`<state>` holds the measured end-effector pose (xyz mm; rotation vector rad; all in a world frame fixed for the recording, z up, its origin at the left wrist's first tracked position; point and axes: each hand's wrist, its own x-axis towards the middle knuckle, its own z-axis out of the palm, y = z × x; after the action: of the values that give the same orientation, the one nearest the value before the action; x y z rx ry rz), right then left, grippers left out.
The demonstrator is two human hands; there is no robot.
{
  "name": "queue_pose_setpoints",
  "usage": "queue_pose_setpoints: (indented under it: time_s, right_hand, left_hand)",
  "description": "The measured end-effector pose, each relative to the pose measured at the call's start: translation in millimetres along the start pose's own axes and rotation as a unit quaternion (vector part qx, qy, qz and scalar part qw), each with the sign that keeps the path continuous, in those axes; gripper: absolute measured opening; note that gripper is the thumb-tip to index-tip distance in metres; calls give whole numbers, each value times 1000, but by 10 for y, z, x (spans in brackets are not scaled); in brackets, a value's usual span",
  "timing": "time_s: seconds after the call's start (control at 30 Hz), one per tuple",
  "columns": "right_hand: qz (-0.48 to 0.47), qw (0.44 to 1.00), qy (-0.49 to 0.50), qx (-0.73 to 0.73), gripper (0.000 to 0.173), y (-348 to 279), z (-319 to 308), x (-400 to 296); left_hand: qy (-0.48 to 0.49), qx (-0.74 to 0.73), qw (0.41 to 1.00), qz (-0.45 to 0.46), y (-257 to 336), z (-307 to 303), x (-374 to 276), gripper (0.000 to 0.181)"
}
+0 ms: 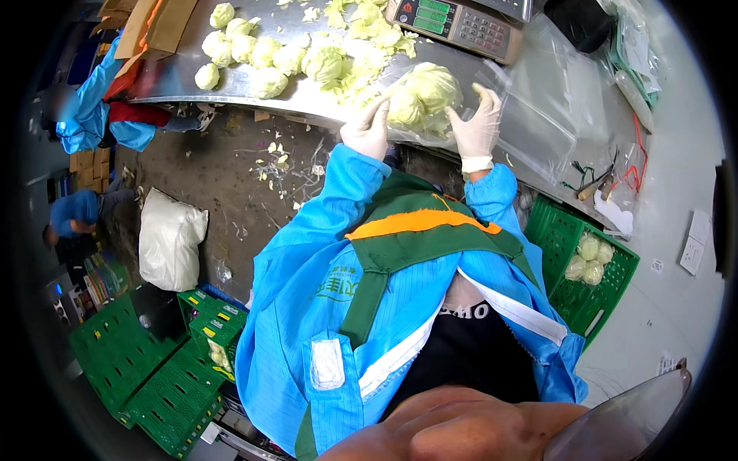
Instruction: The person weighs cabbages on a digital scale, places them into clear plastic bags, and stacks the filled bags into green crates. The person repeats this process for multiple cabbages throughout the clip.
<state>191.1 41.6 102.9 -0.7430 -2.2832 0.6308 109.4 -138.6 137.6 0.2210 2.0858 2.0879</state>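
Two or more pale green cabbages [429, 86] lie together in a clear plastic bag [435, 122] at the front edge of a metal table [230, 92]. My left hand [367, 128], in a whitish glove, pinches the bag's left side between thumb and fingers. On the other side, my right hand [478, 124], gloved the same way, has thumb and fingers spread. Its thumb is close to the bag; whether it touches is hard to tell. Several loose cabbages [265, 53] and a heap of trimmed leaves [369, 57] are on the table to the left.
A digital scale [455, 26] stands behind the bag. Flat clear bags [536, 109] and a wooden-handled tool [588, 190] lie rightward. Below is a green crate [617, 276] with bagged cabbages [589, 259]. A person in blue [95, 109], a white sack [172, 239] and green crates [132, 346] are left.
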Motion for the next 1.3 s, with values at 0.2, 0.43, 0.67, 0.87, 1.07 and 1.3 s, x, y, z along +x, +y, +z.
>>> queue_pose_setpoints:
  time_s: [0.2,0.43,0.67,0.87,1.07,1.3]
  right_hand:
    - [225,899,-29,374,14,391,271,312]
    - [111,875,32,470,27,-244,-689,1014]
    - [-27,954,-298,-30,59,-58,-472,922]
    - [145,931,-261,210,18,-91,-624,1194]
    - [209,884,-237,345,24,23,-577,1221]
    - [233,887,-98,386,26,-40,-1236,435]
  left_hand:
    - [27,-12,999,-45,-19,9,187,18]
    - [-50,-34,996,-63,327,165,642,23]
    - [-96,-1,992,-80,332,371,707,23]
    - [-68,-2,997,-35,377,323,843,22]
    - [-47,-19,997,-56,-116,467,1288,21]
    - [-217,39,975,-14,535,465,590,25]
